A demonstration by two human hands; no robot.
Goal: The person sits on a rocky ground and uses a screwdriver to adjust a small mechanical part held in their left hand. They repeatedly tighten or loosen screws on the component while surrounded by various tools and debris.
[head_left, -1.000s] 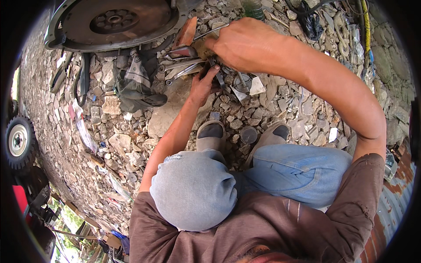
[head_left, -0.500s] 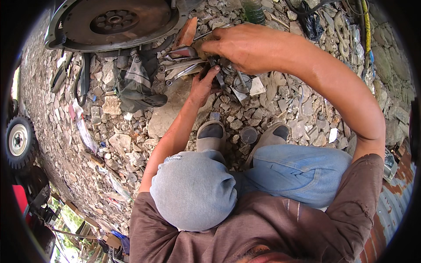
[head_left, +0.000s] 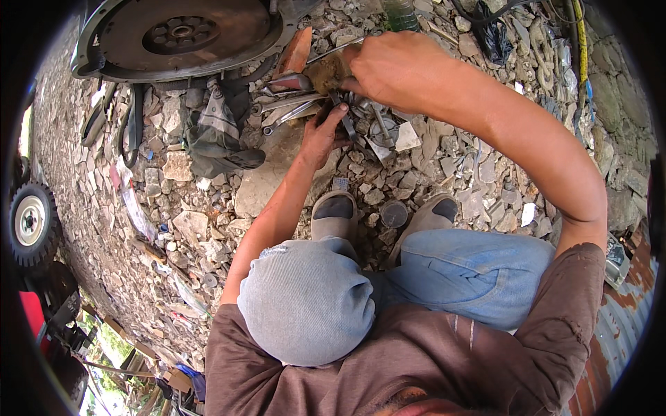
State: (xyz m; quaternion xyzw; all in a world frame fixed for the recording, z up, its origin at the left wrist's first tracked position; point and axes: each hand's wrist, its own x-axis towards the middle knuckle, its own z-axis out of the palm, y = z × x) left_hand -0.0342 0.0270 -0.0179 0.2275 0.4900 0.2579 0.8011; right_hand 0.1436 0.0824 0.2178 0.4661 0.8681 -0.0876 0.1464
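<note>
Near the top centre, my left hand [head_left: 323, 135] grips a dark metal part [head_left: 346, 123], its thumb laid over it. My right hand [head_left: 388, 73] is closed just above and right of it, fingertips curled out of clear view beside a yellowish-brown piece [head_left: 326, 76] that I cannot identify. Around both hands are wrenches [head_left: 291, 114], a red-and-grey item [head_left: 288, 83], a flat reddish piece [head_left: 293, 50] and loose metal parts [head_left: 380, 128]. A long thin tool runs behind my right fingers.
A large engine housing with a flywheel [head_left: 180, 38] is at top left. A dark cloth [head_left: 218, 145], straps [head_left: 130, 121], a green bottle [head_left: 399, 15] and a black bag [head_left: 492, 38] lie on rubble. A wheel [head_left: 31, 223] stands far left; corrugated metal [head_left: 621, 326] lies at lower right.
My right hand shifted slightly left and has since moved back up and right, exposing more of the yellowish-brown piece. My left hand stays in place.
</note>
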